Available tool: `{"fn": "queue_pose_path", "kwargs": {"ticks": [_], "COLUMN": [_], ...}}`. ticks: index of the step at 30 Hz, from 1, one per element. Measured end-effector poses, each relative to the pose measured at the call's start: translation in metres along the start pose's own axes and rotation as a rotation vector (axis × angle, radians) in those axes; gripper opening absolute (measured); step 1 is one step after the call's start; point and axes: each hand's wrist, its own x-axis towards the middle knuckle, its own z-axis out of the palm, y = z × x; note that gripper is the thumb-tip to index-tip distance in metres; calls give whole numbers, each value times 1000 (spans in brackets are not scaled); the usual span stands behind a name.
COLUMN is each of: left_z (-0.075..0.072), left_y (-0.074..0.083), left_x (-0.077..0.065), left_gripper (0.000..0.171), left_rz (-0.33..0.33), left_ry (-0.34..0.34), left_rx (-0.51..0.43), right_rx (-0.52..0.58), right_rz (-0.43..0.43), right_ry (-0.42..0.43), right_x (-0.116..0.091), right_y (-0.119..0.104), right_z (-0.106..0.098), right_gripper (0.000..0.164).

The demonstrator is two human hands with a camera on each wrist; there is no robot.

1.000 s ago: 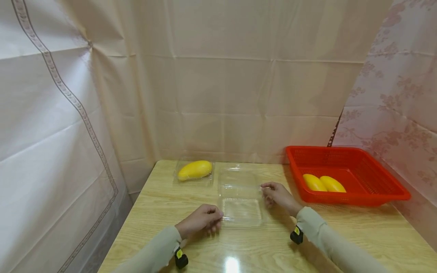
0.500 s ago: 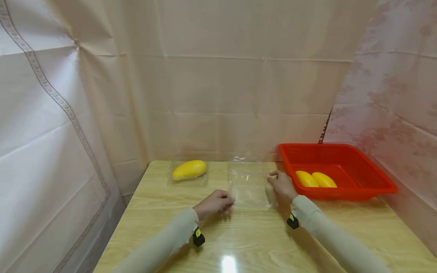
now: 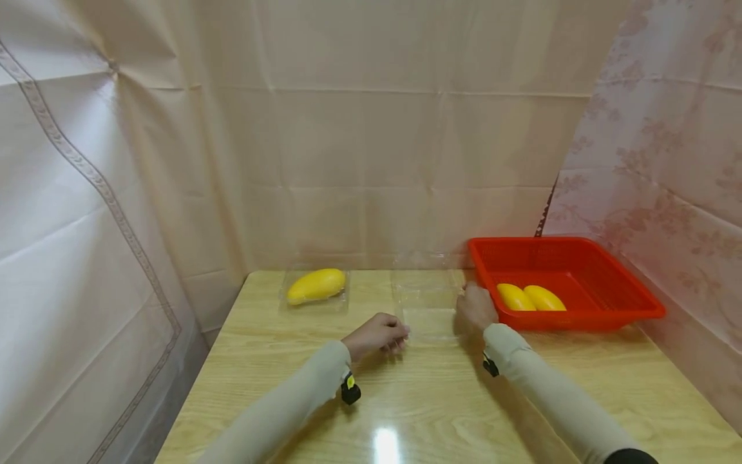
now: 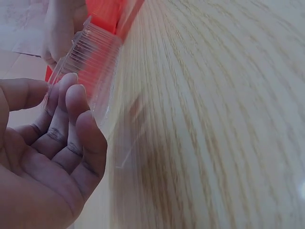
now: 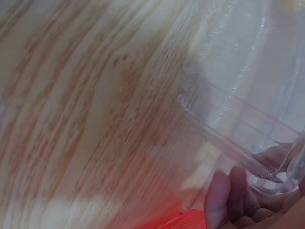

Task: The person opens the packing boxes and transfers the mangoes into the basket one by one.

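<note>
A clear plastic clamshell box [image 3: 429, 324] stands with its lid folded back, between my two hands at the middle of the table. My left hand [image 3: 377, 335] pinches its near left rim between thumb and forefinger, as the left wrist view shows, with the other fingers curled below. At the right side, my right hand [image 3: 478, 308] holds the rim near the hinge; fingers [image 5: 238, 191] lie under the clear edge in the right wrist view. Left of it, a yellow mango [image 3: 315, 285] lies in another clear box [image 3: 346, 303].
A red plastic basket [image 3: 614, 316] with two yellow mangoes [image 3: 530, 298] stands close to the right hand. The wooden table [image 3: 324, 412] ends at a curtain [image 3: 359, 161] behind. Patterned cloth hangs at the right side.
Both hands have carried the open box away from the body and to the right, closer to the basket and the back edge. The head view has shifted slightly too.
</note>
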Motion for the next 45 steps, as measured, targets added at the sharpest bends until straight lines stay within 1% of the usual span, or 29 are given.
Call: {"fn": "queue_pose_path", "kwargs": {"ticks": [2,6,9,11,16,19,22,24,32,35,40,45], "left_z": [1,2,2,2,2,1,1,0,-1,0,4,3], "left_y": [0,0,-1,-2,-3,-3,-3,-3,-4,-4,-3,-5], "left_x": [1,3,3,3,3,3,3,3,4,4,5,3], "left_gripper": [35,33,32,32,31,32,33,35,38,38,38,43], "left_rz": [-4,-9,-10,-13,-27,-30,-29,-29,-25,-22,-14,-3], "left_ry": [6,10,8,8,23,30,34,35,27,25,16,13], "left_rx": [2,4,7,9,8,14,17,16,23,23,26,27], "right_rx": [-11,-32,-41,-37,-16,-2,21,33,95,114,150,172], "right_rz": [16,7,9,29,27,-5,-44,-79,-197,-234,-252,-280], "right_ry": [-18,-32,-44,-67,-94,-69,-21,19,124,123,72,73], "right_x": [0,0,0,-1,-6,-7,-7,-7,-12,-14,-18,-21], "right_y": [-1,-2,-3,-4,-7,-8,-8,-9,-11,-14,-23,-29], "right_z": [0,-1,-2,-4,-7,-8,-9,-10,-9,-8,-8,-9], "right_gripper": [32,26,26,29,44,50,52,51,42,40,41,38]}}
